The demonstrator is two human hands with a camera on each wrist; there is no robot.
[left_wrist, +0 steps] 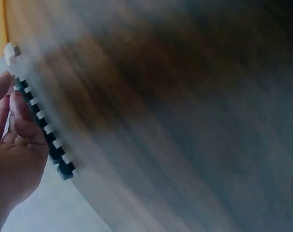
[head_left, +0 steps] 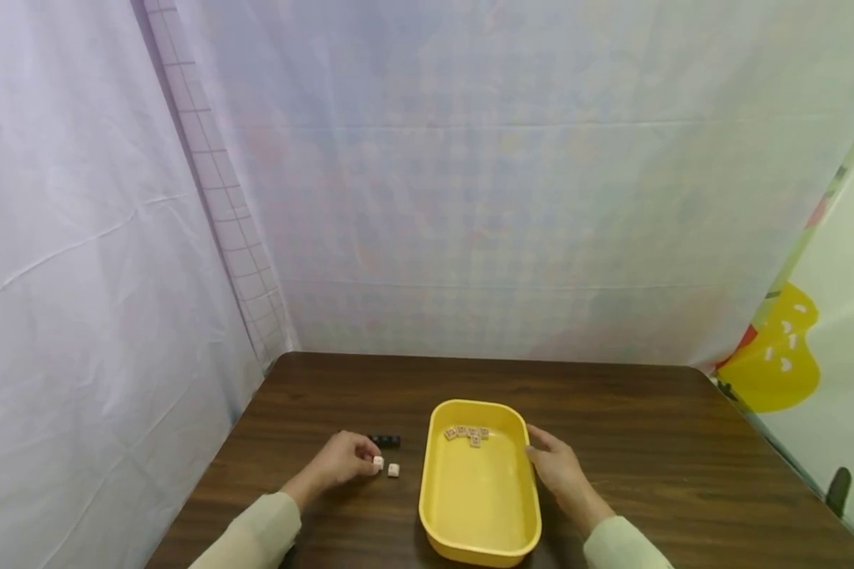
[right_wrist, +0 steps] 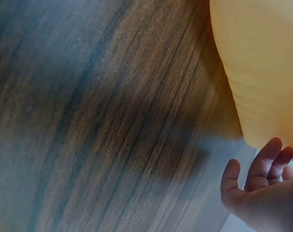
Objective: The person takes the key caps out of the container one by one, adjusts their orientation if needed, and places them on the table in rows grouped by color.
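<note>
Thumb and fingers of my left hand [head_left: 343, 460] pinch a small white cube [head_left: 378, 462] low over the table. Just right of it a second white cube [head_left: 394, 470] sits on the wood. Behind the fingers lies a row of small black pieces [head_left: 384, 441], which the left wrist view shows as a toothed dark strip [left_wrist: 45, 128], partly covered by the hand. My right hand [head_left: 557, 468] rests at the right side of a yellow tray [head_left: 480, 549], its loosely bent fingers [right_wrist: 265, 162] against the outer wall.
Several small tan cubes [head_left: 474, 442] with dark marks are grouped at the tray's far end. The brown wooden table [head_left: 655, 442] has rounded far corners. White curtains [head_left: 470, 197] hang behind it and along the left side.
</note>
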